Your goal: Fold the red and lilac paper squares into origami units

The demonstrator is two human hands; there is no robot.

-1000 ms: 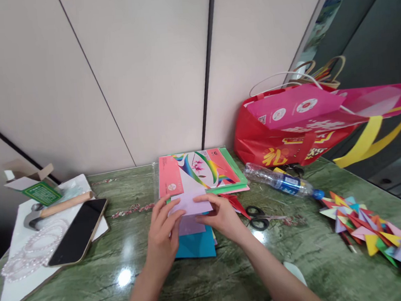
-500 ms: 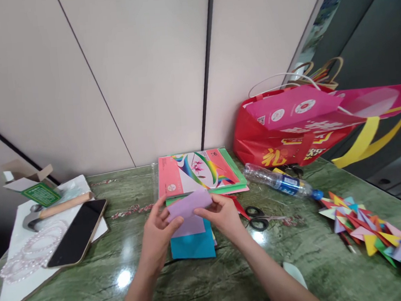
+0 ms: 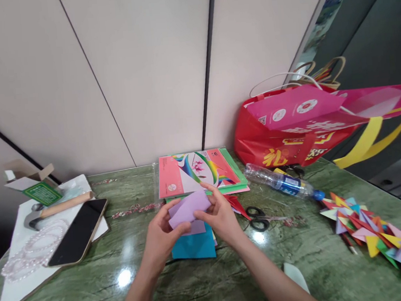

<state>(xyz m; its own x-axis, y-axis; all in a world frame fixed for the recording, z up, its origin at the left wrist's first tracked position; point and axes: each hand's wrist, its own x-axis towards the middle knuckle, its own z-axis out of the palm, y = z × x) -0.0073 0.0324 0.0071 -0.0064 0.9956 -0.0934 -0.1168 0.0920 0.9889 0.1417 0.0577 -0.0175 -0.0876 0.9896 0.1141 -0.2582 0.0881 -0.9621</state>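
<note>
A folded sheet of purple paper (image 3: 190, 209) is held up between my two hands. My left hand (image 3: 161, 229) pinches its left end, thumb in front and fingers behind. The right end is gripped by my right hand (image 3: 220, 210), its thumb on the near face and its index finger raised. Below the purple paper, more purple paper and a blue sheet (image 3: 194, 245) lie on the green marbled table (image 3: 184, 287). Just right of my right hand are a piece of red paper (image 3: 236, 205) and black-handled scissors (image 3: 260, 219).
Behind my hands lies a coloured paper pack (image 3: 169, 172). To the right are a plastic bottle (image 3: 276, 181), a red gift bag (image 3: 255, 136) and colourful folded-paper pieces (image 3: 372, 229). At left, a phone (image 3: 77, 234), a hammer (image 3: 65, 204), bead strings (image 3: 30, 254) and a small box (image 3: 42, 192).
The purple paper has been tilted and bent further, with a back layer now showing behind the front one. My right index finger has lifted, and my left hand has shifted slightly right.
</note>
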